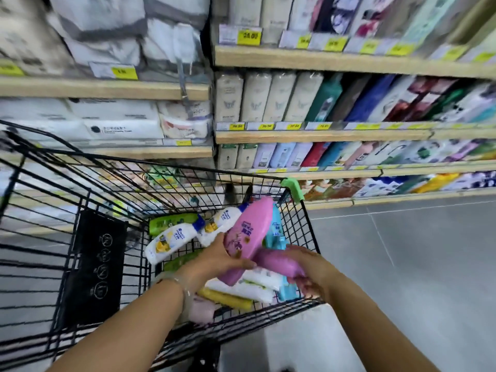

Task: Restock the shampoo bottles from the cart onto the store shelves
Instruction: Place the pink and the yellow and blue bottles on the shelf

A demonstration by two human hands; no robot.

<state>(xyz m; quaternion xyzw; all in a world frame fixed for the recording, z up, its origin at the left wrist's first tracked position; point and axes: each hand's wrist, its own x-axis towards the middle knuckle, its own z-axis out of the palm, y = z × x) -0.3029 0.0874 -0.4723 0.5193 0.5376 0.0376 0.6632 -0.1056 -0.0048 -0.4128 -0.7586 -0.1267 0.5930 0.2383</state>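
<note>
Unreadable from blur: price tags (370,46) on the upper right shelf (322,60). Half hidden under a forearm (150,312): pale pink bottle (201,310) at the cart's (94,264) near edge.

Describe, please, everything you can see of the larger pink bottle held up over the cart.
The larger pink bottle is a glossy, plastic-looking oval flask, pink shading to purple at its lower end. Its label carries dark lettering and brownish flower shapes, unreadable. It is tilted, upper end toward the green corner of the cart, above the other bottles. The left hand grips its lower half. A second pink bottle, gripped by the right hand, lies close beside its lower end; whether they touch is unclear.
</note>
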